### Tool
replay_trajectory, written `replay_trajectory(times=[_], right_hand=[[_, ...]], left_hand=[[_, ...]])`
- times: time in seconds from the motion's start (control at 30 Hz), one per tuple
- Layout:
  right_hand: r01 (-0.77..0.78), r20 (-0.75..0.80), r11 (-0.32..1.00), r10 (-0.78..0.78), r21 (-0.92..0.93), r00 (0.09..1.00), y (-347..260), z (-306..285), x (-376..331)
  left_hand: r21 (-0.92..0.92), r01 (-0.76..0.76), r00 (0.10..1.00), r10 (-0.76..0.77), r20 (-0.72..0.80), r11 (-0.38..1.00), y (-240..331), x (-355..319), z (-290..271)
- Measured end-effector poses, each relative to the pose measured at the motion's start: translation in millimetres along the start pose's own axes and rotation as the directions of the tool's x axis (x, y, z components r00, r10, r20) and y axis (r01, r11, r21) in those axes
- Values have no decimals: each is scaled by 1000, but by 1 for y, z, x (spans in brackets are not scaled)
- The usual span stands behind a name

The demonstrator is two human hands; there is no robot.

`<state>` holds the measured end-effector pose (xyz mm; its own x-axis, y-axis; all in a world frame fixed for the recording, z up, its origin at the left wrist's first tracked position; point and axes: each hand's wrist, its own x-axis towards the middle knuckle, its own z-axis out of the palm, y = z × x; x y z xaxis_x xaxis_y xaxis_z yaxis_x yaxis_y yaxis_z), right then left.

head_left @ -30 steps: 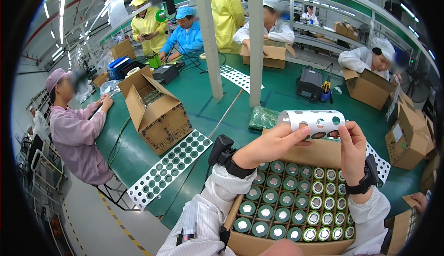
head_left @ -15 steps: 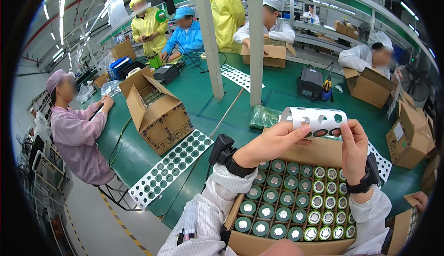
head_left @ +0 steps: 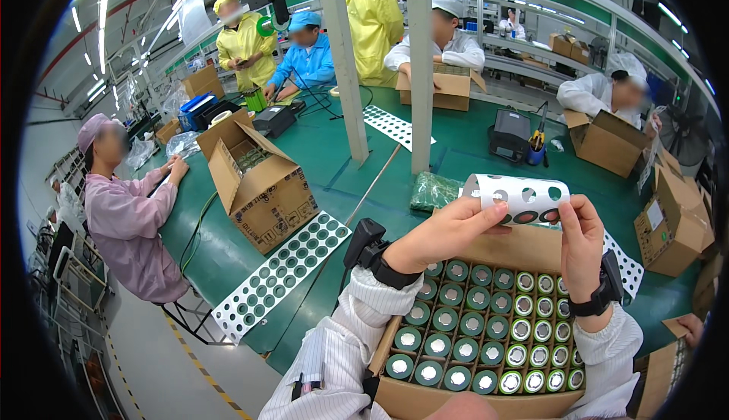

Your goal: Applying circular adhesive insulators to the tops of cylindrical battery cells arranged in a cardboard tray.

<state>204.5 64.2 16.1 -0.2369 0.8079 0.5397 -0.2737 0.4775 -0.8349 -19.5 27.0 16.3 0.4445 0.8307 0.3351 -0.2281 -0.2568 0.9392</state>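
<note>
My left hand (head_left: 454, 230) and my right hand (head_left: 582, 247) pinch opposite ends of a curled white sheet with round holes (head_left: 515, 189). Dark rings, one with a reddish middle, show along its lower edge. Below is an open cardboard box (head_left: 478, 401) packed with upright cylindrical battery cells (head_left: 427, 374) in a divider grid. Cells on the left have dark green rings on their tops. Those on the right show bare metal tops with bright green rims (head_left: 519, 332). My right wrist hides some cells at the box's right side.
A ring-sticker sheet (head_left: 277, 277) lies left on the green table (head_left: 357, 192). Beyond are a cardboard carton (head_left: 273, 203), a green bubble-wrap pack (head_left: 434, 192), another perforated sheet (head_left: 395, 127) and two metal posts (head_left: 420, 78). Several co-workers sit or stand around; boxes (head_left: 672, 222) crowd the right.
</note>
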Motion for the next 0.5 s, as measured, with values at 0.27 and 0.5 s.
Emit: replay_trajectory(times=[0.27,0.5], right_hand=[[-5,-6,1000,5,-16,1000,0,-1,0],[-15,-12,1000,15,-5,1000,-2,-1,0]], left_hand=[[-17,-11,1000,11,7,1000,-1,1,1],[-14,-13,1000,13,20,1000,0,1,2]])
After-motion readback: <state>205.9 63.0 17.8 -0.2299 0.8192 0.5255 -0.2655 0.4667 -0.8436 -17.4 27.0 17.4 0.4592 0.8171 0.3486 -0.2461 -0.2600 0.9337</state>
